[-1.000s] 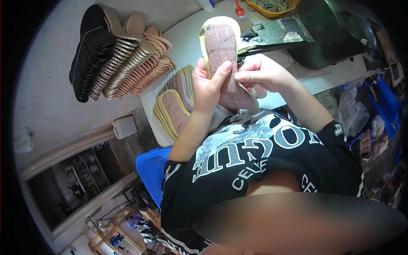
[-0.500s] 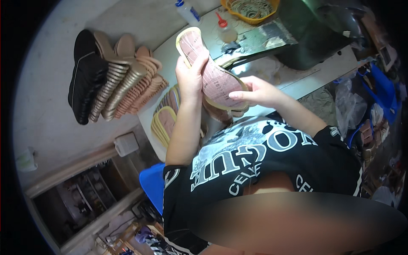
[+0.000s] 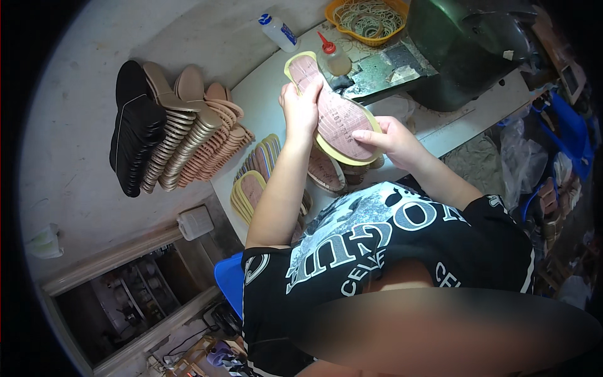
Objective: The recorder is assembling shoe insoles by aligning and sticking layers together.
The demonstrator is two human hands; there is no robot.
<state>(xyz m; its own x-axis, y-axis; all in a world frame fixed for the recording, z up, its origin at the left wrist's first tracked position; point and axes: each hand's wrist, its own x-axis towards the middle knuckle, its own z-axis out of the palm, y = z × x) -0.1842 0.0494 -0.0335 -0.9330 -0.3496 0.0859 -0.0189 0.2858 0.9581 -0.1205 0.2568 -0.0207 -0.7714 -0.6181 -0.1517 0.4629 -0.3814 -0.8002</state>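
Between my two hands is a shoe insole [image 3: 342, 119], pinkish with printed marks and a pale yellow border, tilted so that its broad end is nearest me. My left hand [image 3: 303, 112] is closed around its narrow waist, thumb lying on the pink face. At the broad end my right hand [image 3: 394, 141] pinches the edge, thumb on top and fingers hidden beneath. Beside my left forearm lies a fanned stack of yellow-edged insoles [image 3: 246, 191] on the white table. More sole-shaped pieces [image 3: 326, 171] rest under the held one, partly covered by it.
Tall stacks of black [image 3: 135, 129], gold [image 3: 179, 141] and pink insoles [image 3: 217, 141] stand at the left. Beyond my hands are a red-nozzled bottle [image 3: 336, 61], a blue-capped bottle [image 3: 281, 36], a yellow basket [image 3: 331, 17] of thin loops and a dark green machine [image 3: 452, 69].
Both hands and the insole have shifted slightly right, with the grip unchanged. The whole view has also moved a little, and the sole-shaped pieces beneath show more.
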